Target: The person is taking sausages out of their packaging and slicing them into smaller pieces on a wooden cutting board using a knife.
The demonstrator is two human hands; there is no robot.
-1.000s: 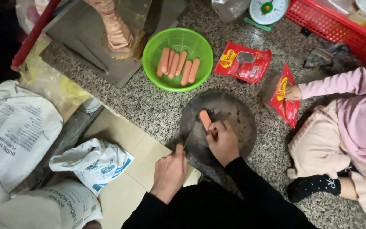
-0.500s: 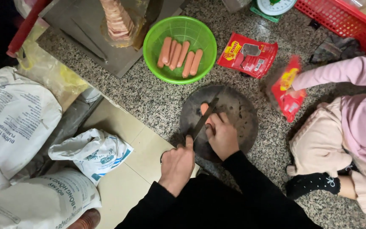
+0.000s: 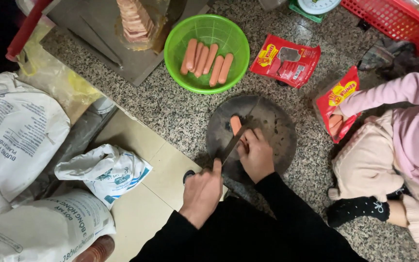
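Closer now, green bowl (image 3: 206, 53) holds sausages (image 3: 207, 62).

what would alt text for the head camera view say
Seen from above, a person's left hand holds a knife across a sausage that the right hand steadies on a round dark board. A green bowl of sausages sits beyond it on the speckled floor.
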